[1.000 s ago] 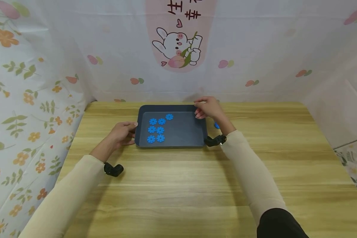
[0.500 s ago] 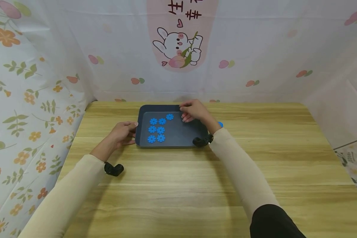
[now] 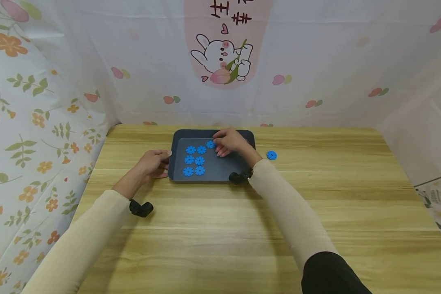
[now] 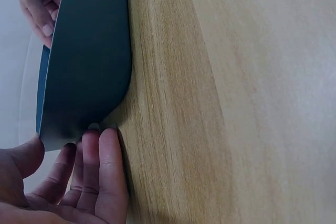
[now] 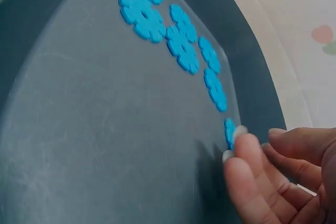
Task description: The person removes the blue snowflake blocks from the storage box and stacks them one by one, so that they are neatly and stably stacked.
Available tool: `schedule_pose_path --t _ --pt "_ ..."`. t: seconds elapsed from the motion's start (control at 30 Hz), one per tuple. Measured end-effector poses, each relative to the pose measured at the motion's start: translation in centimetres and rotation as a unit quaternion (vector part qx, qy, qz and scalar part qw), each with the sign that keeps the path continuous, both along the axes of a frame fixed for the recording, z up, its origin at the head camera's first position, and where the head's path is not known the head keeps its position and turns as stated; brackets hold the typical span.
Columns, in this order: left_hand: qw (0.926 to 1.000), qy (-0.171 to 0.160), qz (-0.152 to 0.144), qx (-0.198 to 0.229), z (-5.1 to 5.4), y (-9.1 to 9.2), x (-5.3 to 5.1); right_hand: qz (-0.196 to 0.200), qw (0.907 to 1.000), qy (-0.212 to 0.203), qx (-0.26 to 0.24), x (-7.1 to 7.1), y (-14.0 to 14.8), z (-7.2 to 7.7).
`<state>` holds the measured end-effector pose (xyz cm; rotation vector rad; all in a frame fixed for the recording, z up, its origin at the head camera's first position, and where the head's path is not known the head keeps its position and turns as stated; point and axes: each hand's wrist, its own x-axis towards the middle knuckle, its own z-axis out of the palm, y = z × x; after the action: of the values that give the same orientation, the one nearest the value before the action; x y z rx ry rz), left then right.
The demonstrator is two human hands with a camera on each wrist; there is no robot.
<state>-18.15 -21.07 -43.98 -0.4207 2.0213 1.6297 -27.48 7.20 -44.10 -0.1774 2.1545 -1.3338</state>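
You have a shallow, dark grey rectangular tray [image 3: 217, 170] on the table [image 3: 206, 228] before you. Six blue, notched discs [image 3: 198, 159] lie flat towards its 9 o'clock side, in two columns of three. A seventh disc [image 3: 210, 144], partly hidden, lies near its 12 o'clock wall; an eighth disc [image 3: 271, 152] lies outside at 3 o'clock.

Both cream-sleeved arms [image 3: 86, 237] stretch forward. The bare left hand [image 3: 149, 165] holds its thumb apart; the bare right hand [image 3: 229, 143] bends loosely.
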Motion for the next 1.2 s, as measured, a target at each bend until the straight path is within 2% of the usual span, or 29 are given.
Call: schedule_pose_path --t 0.33,0.63,0.9,1.2 --pt "1.0000 0.003 0.000 0.003 0.0 0.0 0.1 0.030 0.9974 -0.038 0.053 0.3 -1.4 0.4" --pt "1.0000 0.001 -0.002 0.004 0.0 0.0 0.1 0.037 0.9960 -0.049 0.064 0.7 -1.5 0.5" --pt "1.0000 0.003 -0.002 0.002 0.0 0.0 0.1 0.031 0.9942 -0.021 0.101 0.8 -2.1 0.0" --pt "1.0000 0.001 0.000 0.006 0.0 0.1 0.2 0.017 0.9849 0.007 0.172 1.1 -2.6 0.0"
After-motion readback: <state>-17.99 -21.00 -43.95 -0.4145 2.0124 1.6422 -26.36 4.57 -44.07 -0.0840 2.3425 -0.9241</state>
